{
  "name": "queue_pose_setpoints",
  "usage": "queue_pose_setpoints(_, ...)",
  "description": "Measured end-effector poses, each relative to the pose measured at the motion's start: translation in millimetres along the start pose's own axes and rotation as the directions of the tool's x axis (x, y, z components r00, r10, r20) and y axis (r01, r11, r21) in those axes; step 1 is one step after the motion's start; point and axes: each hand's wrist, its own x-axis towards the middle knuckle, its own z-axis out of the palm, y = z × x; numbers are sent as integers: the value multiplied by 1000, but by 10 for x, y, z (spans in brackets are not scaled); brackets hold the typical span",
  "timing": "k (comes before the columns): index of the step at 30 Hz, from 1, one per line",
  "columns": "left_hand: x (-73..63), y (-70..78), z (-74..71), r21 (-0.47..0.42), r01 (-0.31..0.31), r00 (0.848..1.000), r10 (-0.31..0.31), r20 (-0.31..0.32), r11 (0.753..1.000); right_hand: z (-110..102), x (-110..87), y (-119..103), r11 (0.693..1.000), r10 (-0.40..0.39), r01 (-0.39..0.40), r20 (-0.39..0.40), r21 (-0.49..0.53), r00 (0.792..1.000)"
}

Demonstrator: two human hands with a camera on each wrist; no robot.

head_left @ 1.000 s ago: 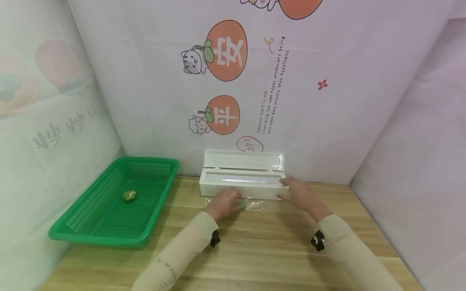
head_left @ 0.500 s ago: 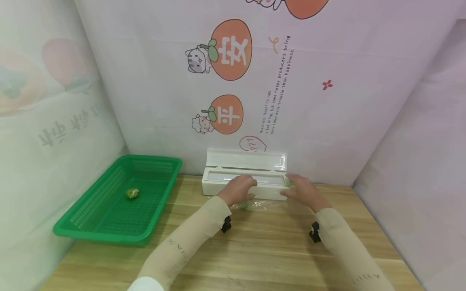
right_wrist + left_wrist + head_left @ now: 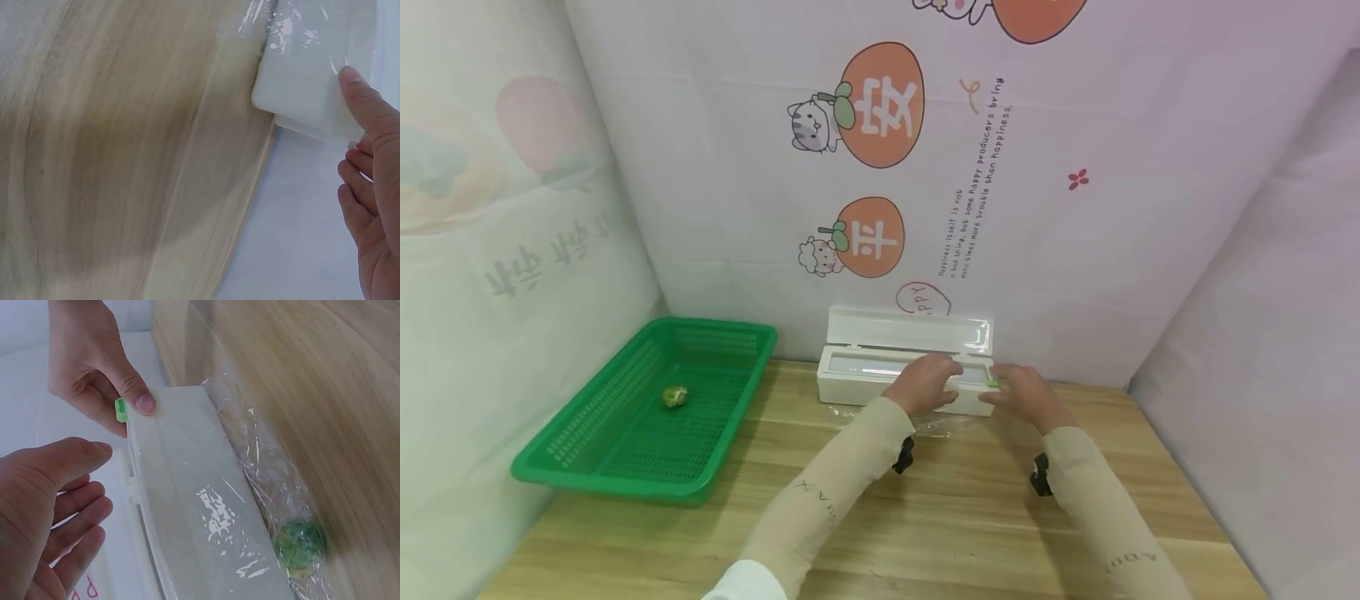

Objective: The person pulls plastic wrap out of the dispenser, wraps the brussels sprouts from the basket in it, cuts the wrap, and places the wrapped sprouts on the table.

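A long white cling film dispenser [image 3: 865, 390] stands near the back wall, its lid [image 3: 910, 330] raised. My right hand [image 3: 1026, 398] holds its right end, thumb on the front and the other fingers curled behind, beside a green slide cutter [image 3: 121, 410]. Over the box's right half is my left hand [image 3: 928, 385], thumb and fingers apart with nothing between them. Clear cling film [image 3: 250, 444] hangs down the front onto the table. A small round green vegetable [image 3: 300, 545], like a Brussels sprout, lies with the film in the left wrist view; the left arm hides it in the head view.
A green plastic basket [image 3: 673, 493] sits at the left of the wooden table [image 3: 962, 533], with a similar small green vegetable [image 3: 674, 396] inside. White printed cloth walls [image 3: 737, 167] enclose the table at the back and sides.
My left hand has left the vegetable on the film and moved up and right over the dispenser. My right hand stays at the box's right end, where the green cutter now shows.
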Motion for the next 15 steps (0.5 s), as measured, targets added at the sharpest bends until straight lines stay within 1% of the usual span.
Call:
queue_pose_setpoints(3, 67, 19, 43, 0, -6, 1000, 6, 11, 1000, 22, -12, -19, 1000, -1, 1, -11, 0, 1000)
queue_pose_setpoints(7, 192, 78, 107, 18, -22, 999, 22, 37, 1000, 27, -27, -15, 1000, -14, 13, -37, -7, 999)
queue_pose_setpoints(11, 307, 118, 170, 20, -30, 999, 29, 45, 999, 37, -27, -16, 998, -57, 58, -66, 13, 996)
queue_pose_setpoints(15, 426, 165, 222, 16, -42, 998, 42, 43, 999, 31, -46, -2, 997, -61, 64, -68, 37, 996)
